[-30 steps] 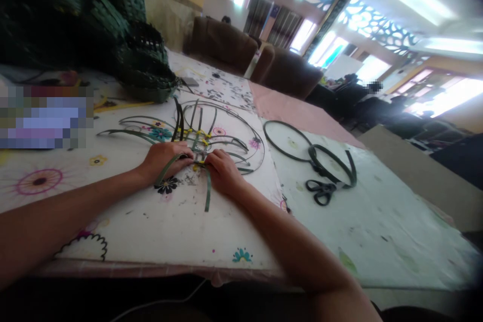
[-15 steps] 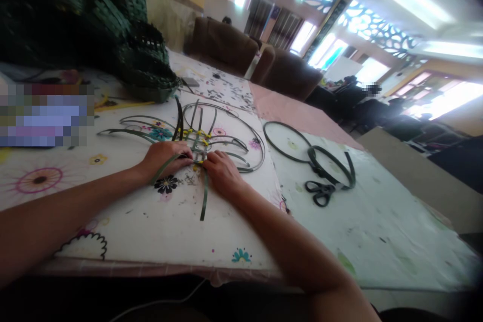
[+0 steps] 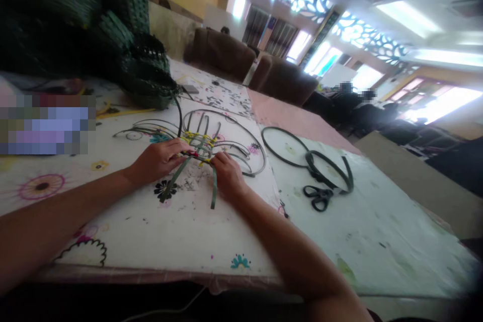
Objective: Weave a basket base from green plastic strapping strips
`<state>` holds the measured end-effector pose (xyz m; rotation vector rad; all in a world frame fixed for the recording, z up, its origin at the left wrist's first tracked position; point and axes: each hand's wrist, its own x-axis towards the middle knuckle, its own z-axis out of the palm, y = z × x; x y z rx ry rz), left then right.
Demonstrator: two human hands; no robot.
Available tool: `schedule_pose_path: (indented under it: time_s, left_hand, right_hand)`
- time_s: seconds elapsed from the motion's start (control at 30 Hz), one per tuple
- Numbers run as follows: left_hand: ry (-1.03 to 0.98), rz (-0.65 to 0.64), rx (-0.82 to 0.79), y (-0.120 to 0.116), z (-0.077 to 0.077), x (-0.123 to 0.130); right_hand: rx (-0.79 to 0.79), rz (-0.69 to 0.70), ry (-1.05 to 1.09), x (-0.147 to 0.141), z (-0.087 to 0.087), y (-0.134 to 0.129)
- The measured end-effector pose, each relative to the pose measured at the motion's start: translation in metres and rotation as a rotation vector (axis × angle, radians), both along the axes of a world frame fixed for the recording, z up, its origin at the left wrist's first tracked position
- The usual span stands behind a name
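A small woven piece of green plastic strips (image 3: 204,147) lies on the flowered tablecloth, with yellow strands crossing it and loose strip ends fanning out on all sides. My left hand (image 3: 160,160) pinches the near left edge of the weave, where a red spot shows at the fingertips. On the near right edge, my right hand (image 3: 229,175) is closed with fingers bent over a strip. Two strip ends hang toward me between the hands. One dark strip (image 3: 178,115) stands up behind my left hand. The fingers partly hide the edge of the weave.
To the right lie a dark hoop (image 3: 286,147), a coiled green strip (image 3: 332,166) and black-handled scissors (image 3: 319,197). Dark green woven baskets (image 3: 147,80) are piled at the back left. Brown chairs (image 3: 222,55) stand beyond the table (image 3: 211,236).
My left hand has moved slightly left and my right hand slightly right along the near edge. The left strip end now hangs toward me, and the red spot has come into view.
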<state>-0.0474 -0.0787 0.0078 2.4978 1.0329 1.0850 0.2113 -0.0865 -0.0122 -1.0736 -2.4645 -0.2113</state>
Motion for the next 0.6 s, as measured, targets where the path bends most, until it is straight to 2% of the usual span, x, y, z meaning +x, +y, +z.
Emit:
schedule_pose_path:
  time_s: [0.1,0.23,0.33,0.47,0.6]
  left_hand:
    - [-0.104,0.079,0.162,-0.004,0.007,0.000]
    - [-0.156,0.223,0.247,-0.006,0.009,0.000]
    - [-0.131,0.185,0.298,-0.007,0.007,0.003]
    - [-0.068,0.087,0.389,-0.010,0.001,0.012]
    - [-0.105,0.048,0.338,-0.012,-0.004,0.019]
  right_hand:
    - [0.079,-0.016,0.123,0.010,-0.001,0.009]
    - [0.163,0.017,0.201,0.016,0.003,0.014]
    - [0.180,0.021,0.227,0.016,0.008,0.013]
    - [0.112,0.040,0.205,0.013,0.016,0.008]
    - [0.028,0.062,0.143,0.002,0.024,-0.003]
